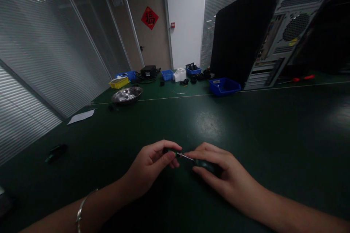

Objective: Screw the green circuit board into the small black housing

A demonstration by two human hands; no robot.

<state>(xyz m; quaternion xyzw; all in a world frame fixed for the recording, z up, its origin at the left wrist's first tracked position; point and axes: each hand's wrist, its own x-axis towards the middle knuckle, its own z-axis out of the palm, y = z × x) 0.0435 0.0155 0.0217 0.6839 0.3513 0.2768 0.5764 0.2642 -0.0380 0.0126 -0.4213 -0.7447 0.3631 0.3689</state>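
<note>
My right hand (pixel 221 164) is wrapped round the dark green handle of a screwdriver (pixel 205 166). Its thin metal shaft points left, toward my other hand. Between the thumb and fingers of my left hand (pixel 155 162) is a small dark part with a green edge (pixel 177 154); its kind cannot be made out. The screwdriver's tip meets this part or lies right beside it. Both hands are above the green tabletop (pixel 153 123), close to each other. On the left of the table lies a dark object with a greenish end (pixel 56 152), blurred.
A metal bowl (pixel 127 95) with small pieces stands at the back left, near a yellow bin (pixel 119 83). A blue bin (pixel 224 86) sits before a black computer tower (pixel 240 32). White paper (pixel 81 116) lies at the left edge. A red-handled tool (pixel 303 78) lies far right.
</note>
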